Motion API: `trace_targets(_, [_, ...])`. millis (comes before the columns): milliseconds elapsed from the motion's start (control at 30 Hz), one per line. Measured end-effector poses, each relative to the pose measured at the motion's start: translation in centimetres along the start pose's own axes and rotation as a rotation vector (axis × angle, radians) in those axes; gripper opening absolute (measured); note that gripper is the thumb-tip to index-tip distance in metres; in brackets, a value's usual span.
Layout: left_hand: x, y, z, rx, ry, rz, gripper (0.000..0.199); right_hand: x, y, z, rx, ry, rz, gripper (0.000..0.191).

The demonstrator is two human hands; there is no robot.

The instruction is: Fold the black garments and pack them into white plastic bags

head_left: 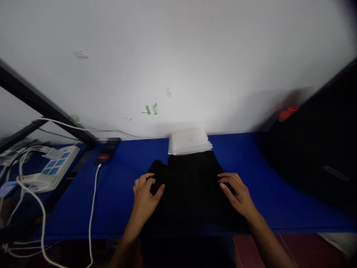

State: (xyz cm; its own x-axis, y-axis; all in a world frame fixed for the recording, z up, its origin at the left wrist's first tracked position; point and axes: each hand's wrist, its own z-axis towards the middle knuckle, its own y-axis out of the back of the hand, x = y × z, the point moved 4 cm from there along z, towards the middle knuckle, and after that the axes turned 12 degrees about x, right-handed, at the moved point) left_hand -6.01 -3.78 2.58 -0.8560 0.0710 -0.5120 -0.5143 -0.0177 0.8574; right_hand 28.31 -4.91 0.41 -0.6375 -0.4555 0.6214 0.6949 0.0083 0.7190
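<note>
A piece of black cloth [192, 190], which looks like a folded garment, lies on the blue table in front of me. My left hand [145, 191] rests at its left edge, fingers loosely bent and the thumb held apart over the fabric. At the opposite edge, my right hand [237, 191] has its fingertips on or just over the cloth, with fingers stretched and thumb apart. Neither hand visibly grips the fabric. Just behind the cloth, against the wall, sits a stack of clear or white plastic bags [189, 141]. Folds in the dark fabric are hard to make out.
The blue table [117, 201] meets a scuffed white wall. To the left are a phone-like device [107, 150] on a white cable [93, 208] and a white power strip [57, 167] with tangled cords. A large dark mass [315, 160] with an orange item [288, 112] stands right.
</note>
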Motion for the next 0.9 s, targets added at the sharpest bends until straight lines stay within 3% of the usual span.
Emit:
trace_targets(167, [-2.3,1.9,2.2,-0.122,-0.042,-0.16,0.015,-0.2,0.0,-0.2,0.002,-0.004,0.002,0.012])
trace_targets(233, [-4.3,1.1,2.7,-0.05,-0.141,-0.115,0.018,-0.2,0.0,-0.2,0.0,-0.002,0.005,0.012])
trace_targets(300, [-6.9,-0.7,2.7,0.104,-0.369,-0.005,0.021,-0.1,0.0,-0.2,-0.001,-0.001,0.007,0.011])
trace_targets(400, [-9.5,-3.3,2.0,0.288,-0.561,0.181,0.044,0.3,0.0,-0.2,0.022,0.014,0.015,0.01])
trace_targets(467, [-10.1,-4.1,1.8,0.328,-0.579,0.273,0.05,0.7,0.0,-0.1,0.062,0.038,0.02,0.01])
trace_targets(633, [-9.9,-3.8,2.2,0.324,-0.62,0.332,0.02,2.5,0.2,1.0,0.207,0.104,-0.005,0.026])
trace_targets(767, [-10.0,-2.0,2.5,0.194,-0.688,0.105,0.018,4.8,-0.3,3.3,0.316,0.193,-0.135,0.068])
trace_targets(833, [-10.4,-1.1,2.4,0.223,-0.76,-0.025,0.016,5.9,-0.7,4.5,0.349,0.274,-0.213,0.078])
trace_targets(900, [-10.8,-0.5,2.5,0.337,-0.837,-0.119,0.016,6.6,-1.2,5.5,0.377,0.352,-0.265,0.071])
